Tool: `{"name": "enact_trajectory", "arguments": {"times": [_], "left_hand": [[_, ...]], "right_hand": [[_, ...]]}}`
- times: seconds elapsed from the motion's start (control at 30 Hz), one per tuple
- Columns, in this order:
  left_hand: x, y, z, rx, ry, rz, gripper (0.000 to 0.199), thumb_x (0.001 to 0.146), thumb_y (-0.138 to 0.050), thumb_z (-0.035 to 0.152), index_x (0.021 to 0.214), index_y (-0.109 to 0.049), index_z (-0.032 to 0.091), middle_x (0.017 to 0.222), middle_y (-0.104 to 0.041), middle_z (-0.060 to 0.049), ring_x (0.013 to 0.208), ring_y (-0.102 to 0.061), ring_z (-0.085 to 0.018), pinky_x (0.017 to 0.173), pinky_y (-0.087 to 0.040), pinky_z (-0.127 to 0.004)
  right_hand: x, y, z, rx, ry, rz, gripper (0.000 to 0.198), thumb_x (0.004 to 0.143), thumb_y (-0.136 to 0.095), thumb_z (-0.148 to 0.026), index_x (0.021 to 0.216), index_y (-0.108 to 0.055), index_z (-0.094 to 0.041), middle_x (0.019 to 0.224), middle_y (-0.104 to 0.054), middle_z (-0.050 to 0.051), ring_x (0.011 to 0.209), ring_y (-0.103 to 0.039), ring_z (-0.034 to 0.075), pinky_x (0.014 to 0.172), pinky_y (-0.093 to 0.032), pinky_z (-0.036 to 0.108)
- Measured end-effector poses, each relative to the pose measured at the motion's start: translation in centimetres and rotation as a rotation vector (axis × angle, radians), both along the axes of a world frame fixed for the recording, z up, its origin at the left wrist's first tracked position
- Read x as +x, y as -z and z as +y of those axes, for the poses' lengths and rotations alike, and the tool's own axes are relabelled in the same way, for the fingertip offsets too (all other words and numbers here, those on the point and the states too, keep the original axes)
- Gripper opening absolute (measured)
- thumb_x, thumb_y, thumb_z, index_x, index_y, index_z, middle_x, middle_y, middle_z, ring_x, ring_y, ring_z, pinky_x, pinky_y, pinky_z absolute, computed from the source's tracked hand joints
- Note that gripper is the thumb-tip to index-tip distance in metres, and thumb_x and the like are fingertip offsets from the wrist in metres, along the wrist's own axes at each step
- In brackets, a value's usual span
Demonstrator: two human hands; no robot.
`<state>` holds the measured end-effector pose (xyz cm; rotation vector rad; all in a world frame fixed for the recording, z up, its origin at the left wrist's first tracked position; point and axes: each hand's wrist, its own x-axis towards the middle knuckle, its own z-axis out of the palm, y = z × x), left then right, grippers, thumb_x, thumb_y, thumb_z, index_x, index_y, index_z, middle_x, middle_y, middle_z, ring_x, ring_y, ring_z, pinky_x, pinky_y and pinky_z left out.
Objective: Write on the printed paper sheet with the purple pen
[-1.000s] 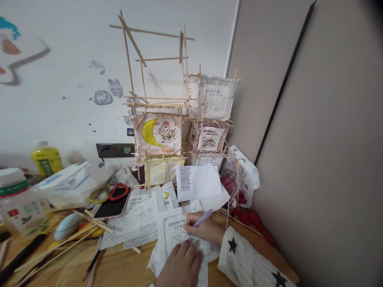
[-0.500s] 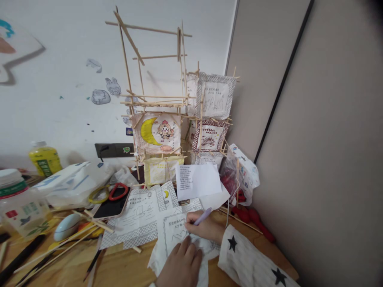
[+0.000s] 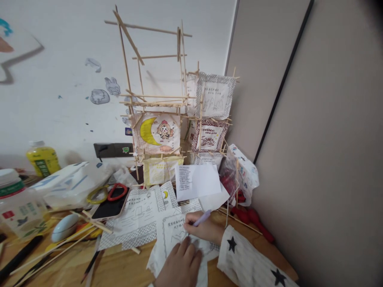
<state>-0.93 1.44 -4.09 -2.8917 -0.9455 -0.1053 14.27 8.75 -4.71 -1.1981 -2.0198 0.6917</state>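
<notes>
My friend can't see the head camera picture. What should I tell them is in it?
A right hand in a white sleeve with black stars holds a slim light-purple pen over a white, drawn-on paper sheet, where the left hand rests. Behind stands a tall, pale wooden-stick frame with decorated, roughly rectangular panels.

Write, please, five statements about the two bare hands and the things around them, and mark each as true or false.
1. The right hand holds a slim light-purple pen. True.
2. The left hand holds a dark-screened phone. False: it rests on a white paper sheet with black line drawing.
3. A white fabric sleeve with black stars is next to the right hand. True.
4. On the coloured paper panel of the wooden-stick frame, the yellow crescent moon is right of the cartoon figure. False: it is on the left.
5. A yellow white-capped bottle stands left of the frame. True.
</notes>
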Motion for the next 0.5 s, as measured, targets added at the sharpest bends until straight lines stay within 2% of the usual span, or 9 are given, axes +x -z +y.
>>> {"name": "enact_trajectory", "arguments": {"times": [0.33,0.5], "left_hand": [[-0.05,-0.03,0.13,0.019,0.001,-0.013,0.033,0.085,-0.050,0.012,0.118,-0.053,0.017,0.110,-0.056,-0.010,0.108,-0.047,-0.030,0.088,-0.041,-0.042],[-0.08,-0.11,-0.01,0.005,0.005,-0.011,0.034,0.084,-0.050,0.013,0.119,-0.052,0.015,0.111,-0.056,-0.010,0.112,-0.044,-0.031,0.091,-0.039,-0.043]], "right_hand": [[-0.01,-0.37,-0.12,-0.003,-0.028,0.006,0.015,0.075,-0.056,-0.021,0.060,-0.054,-0.019,0.056,-0.051,-0.004,0.057,-0.043,0.011,0.052,-0.032,0.021],[-0.03,-0.75,-0.26,-0.055,-0.019,0.046,0.014,0.073,-0.057,-0.020,0.059,-0.055,-0.019,0.057,-0.051,-0.005,0.058,-0.043,0.011,0.053,-0.032,0.022]]}}
